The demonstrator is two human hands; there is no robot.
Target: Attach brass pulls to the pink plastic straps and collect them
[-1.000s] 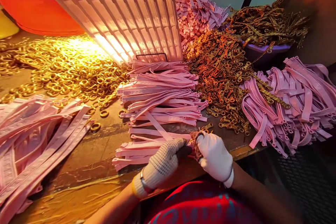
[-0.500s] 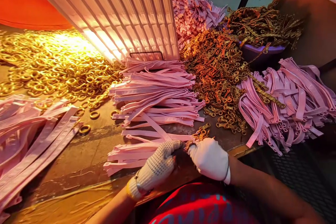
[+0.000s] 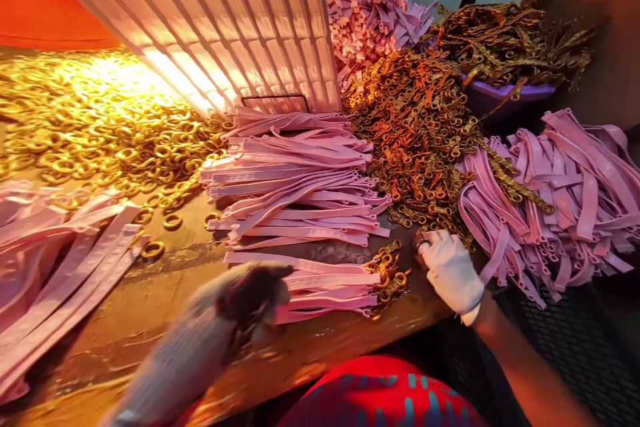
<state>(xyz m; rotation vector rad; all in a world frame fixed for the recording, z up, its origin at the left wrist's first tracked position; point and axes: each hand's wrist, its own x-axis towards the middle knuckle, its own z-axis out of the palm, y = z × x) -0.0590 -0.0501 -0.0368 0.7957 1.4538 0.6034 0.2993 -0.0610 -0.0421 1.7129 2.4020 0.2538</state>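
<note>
My left hand (image 3: 237,323), in a grey knit glove with dark fingertips, is smeared by motion over the left ends of a small row of pink straps (image 3: 330,280). Its grip cannot be made out. Brass-coloured clips (image 3: 390,277) sit at the right ends of those straps. My right hand (image 3: 453,273), in a white glove, rests at the lower edge of a heap of brass-coloured clips (image 3: 420,147). Its fingers are curled in, and what they hold, if anything, is hidden. A larger stack of pink straps (image 3: 300,180) lies just beyond.
Gold-coloured rings (image 3: 115,127) are heaped at the left, under bright light. A ribbed translucent panel (image 3: 225,27) stands upright behind the stack. More pink straps lie left (image 3: 55,280), right (image 3: 560,200) and at the back (image 3: 370,7). A purple basin (image 3: 505,99) holds braided brass-coloured pieces.
My hands, together at the small row's clip ends before, have parted. The left has moved left across the straps; the right has moved right and up to the clip heap.
</note>
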